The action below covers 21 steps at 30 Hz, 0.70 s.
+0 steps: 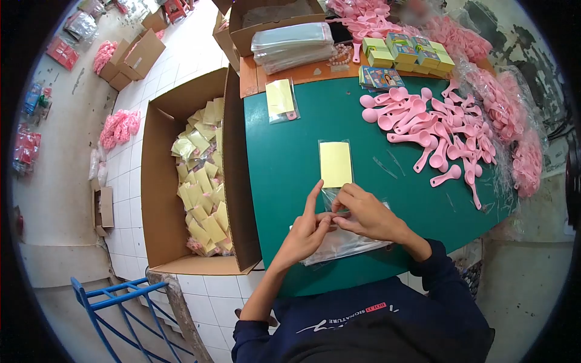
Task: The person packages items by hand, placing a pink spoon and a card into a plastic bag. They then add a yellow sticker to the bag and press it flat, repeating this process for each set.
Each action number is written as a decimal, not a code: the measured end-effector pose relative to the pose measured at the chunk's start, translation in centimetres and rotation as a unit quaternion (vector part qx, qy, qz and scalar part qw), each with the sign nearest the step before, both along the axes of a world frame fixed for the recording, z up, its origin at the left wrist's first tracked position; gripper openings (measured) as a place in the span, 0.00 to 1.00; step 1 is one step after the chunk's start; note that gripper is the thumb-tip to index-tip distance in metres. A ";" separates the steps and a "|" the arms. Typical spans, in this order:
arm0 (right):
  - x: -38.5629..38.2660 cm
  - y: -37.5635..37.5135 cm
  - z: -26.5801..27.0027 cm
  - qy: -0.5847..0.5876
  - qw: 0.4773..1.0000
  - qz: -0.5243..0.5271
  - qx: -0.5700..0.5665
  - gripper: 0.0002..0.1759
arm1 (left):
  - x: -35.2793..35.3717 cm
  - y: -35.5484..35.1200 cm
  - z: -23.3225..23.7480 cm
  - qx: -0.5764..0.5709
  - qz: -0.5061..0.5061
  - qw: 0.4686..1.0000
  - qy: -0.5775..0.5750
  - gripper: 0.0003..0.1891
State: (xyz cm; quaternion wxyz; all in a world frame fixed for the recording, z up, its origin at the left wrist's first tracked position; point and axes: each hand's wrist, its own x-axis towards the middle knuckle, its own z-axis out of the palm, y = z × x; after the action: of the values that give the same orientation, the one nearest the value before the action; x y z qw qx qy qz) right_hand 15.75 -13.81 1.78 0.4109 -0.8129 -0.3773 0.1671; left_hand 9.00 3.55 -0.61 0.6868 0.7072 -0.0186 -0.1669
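My left hand [305, 233] and my right hand [369, 213] meet over the near edge of a green table [284, 151]. Both pinch the bottom end of a clear plastic bag with a yellow card [336, 163] inside. Under my hands lies a stack of empty clear bags [345, 245]. A second bagged yellow card [281, 100] rests farther back on the left. A heap of pink plastic spoons [436, 130] covers the right side of the table.
An open cardboard box [160, 181] full of yellow packed bags [203, 187] stands on the floor left of the table. Small yellow-green boxes [408, 51], a stack of clear sleeves [293, 45] and bagged pink spoons [502, 103] sit at the back and right. A blue metal frame [115, 308] stands near left.
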 end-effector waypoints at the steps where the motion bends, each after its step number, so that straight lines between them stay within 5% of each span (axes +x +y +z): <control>1: 0.1 -0.1 0.3 0.020 1.000 0.005 -0.005 0.09 | -0.1 -0.1 0.4 -0.005 0.012 1.000 0.005 0.32; 9: -1.5 -0.5 0.3 -0.183 0.979 0.067 -0.055 0.09 | 0.4 -0.9 -0.1 -0.081 0.074 0.993 0.048 0.32; 12: -0.9 -2.1 1.1 -0.105 0.980 0.167 0.011 0.09 | 0.3 -1.0 -1.3 0.035 0.093 0.995 0.030 0.31; 13: -0.3 -3.0 1.7 -0.059 0.978 0.193 0.044 0.09 | 0.6 -1.3 -1.0 -0.046 0.144 0.988 0.036 0.27; 16: 5.2 -10.5 4.7 0.100 0.972 0.195 0.090 0.09 | 0.5 -0.7 0.5 -0.151 0.086 0.983 0.063 0.22; 17: 7.3 -15.5 4.7 0.086 0.988 0.102 0.083 0.11 | 0.6 -0.3 0.8 -0.133 0.047 0.988 0.063 0.17; 18: 9.3 -19.0 6.4 0.256 0.947 -0.029 0.193 0.09 | 0.5 -0.3 1.0 -0.151 0.050 0.984 0.079 0.16; 19: 11.8 -23.2 6.4 0.201 0.949 -0.161 0.184 0.12 | 0.3 -0.3 1.1 -0.168 0.053 0.980 0.096 0.16; 20: 13.8 -27.6 5.4 0.020 0.958 -0.282 0.052 0.16 | 0.2 -0.3 1.2 -0.187 0.058 0.974 0.112 0.15; 21: 14.4 -30.4 4.4 -0.176 0.904 -0.357 -0.158 0.19 | 0.2 -0.3 1.3 -0.179 0.051 0.977 0.102 0.15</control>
State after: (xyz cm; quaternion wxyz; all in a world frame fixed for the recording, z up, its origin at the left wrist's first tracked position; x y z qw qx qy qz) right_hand 30.15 -44.23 6.17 0.2363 -0.9636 -0.0968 -0.0794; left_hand 9.19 3.27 0.66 0.8078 0.5525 0.0579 -0.1971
